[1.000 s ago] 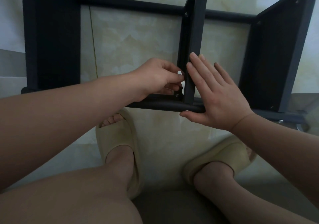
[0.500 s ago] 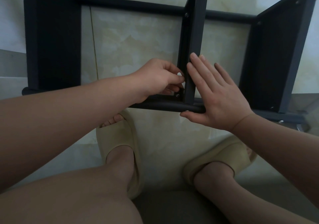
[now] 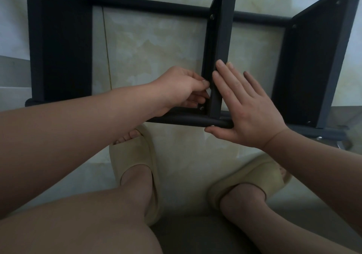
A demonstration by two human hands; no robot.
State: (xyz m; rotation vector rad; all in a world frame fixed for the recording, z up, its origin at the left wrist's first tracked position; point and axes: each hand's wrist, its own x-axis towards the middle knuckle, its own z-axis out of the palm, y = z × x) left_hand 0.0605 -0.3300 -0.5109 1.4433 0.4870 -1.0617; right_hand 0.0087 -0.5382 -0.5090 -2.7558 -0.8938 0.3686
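Observation:
A black metal rack frame (image 3: 58, 48) lies on the tiled floor, with a middle panel (image 3: 223, 28) joined to a round front tube (image 3: 186, 120). My left hand (image 3: 180, 85) is at the panel's left face, thumb and fingers curled and pinching a small part (image 3: 208, 93) just above a screw (image 3: 201, 108); what the part is stays hidden. My right hand (image 3: 246, 113) lies flat with straight fingers against the panel's right side, its thumb under the front tube.
The frame's right panel (image 3: 313, 68) and rear tube (image 3: 147, 5) bound the openings around my hands. My feet in beige slippers (image 3: 135, 156) (image 3: 254, 175) stand just in front of the tube. A small metal fitting (image 3: 203, 145) lies at the right by the frame's corner.
My left hand's thumb and fingers have shifted slightly at the panel. My right hand and the frame have stayed where they were.

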